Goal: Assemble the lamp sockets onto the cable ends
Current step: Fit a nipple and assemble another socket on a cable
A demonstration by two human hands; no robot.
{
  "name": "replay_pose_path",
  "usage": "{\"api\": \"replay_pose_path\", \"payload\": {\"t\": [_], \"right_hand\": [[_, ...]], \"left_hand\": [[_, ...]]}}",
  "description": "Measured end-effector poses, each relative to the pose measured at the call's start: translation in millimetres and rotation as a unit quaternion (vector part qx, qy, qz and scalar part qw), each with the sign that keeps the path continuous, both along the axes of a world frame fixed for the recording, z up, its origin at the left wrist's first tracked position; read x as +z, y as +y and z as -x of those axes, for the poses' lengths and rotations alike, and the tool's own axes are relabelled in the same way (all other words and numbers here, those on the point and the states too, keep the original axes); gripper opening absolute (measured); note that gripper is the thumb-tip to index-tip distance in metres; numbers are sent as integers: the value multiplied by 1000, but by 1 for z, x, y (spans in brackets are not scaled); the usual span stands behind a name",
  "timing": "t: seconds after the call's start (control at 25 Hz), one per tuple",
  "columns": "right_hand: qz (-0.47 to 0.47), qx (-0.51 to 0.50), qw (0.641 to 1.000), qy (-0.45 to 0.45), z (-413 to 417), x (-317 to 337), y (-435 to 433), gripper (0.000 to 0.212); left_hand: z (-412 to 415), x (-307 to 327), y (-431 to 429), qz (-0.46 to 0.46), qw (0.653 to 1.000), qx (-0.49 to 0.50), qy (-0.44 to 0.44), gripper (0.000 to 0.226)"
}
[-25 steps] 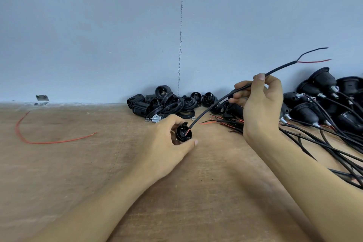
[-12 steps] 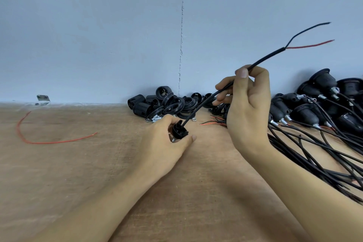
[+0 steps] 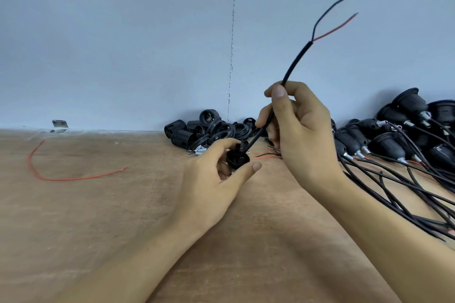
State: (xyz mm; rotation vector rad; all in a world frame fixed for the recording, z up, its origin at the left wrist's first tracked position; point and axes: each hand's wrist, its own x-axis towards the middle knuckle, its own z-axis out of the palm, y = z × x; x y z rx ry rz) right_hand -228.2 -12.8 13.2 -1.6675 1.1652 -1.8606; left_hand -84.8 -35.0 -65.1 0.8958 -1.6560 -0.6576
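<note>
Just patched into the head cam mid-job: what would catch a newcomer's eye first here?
The black cable standing up from the right hand at centre, its end splitting into black and red leads against the wall. Just below, the left hand holds a black socket cap that the cable runs into. A loose red wire lies on the table far left.

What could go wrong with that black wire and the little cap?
The left hand only pinches the cap, so a tug on the cable from the right hand might pull it free. The split wire ends stick up and could bend. The right arm lies beside the cable pile and might drag it.
</note>
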Motion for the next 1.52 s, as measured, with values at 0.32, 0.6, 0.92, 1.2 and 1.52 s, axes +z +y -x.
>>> {"api": "replay_pose_path", "payload": {"t": [0.32,0.6,0.92,1.2,1.52], "right_hand": [[-132,10,976,170,19,10,-10,21],[-386,79,895,210,-2,-10,-2,67],[-362,5,867,343,11,-15,-7,51],[-417,-103,737,522,59,-3,-20,41],[-459,-187,633,595,95,26,-10,34]], "left_hand": [[36,12,23,-320,884,-275,202,28],[18,14,-3,-313,909,-151,229,31],[1,19,-22,-311,898,-100,293,23],[-5,12,-31,-264,907,-61,324,18],[0,13,-24,-341,834,-134,412,16]]}}
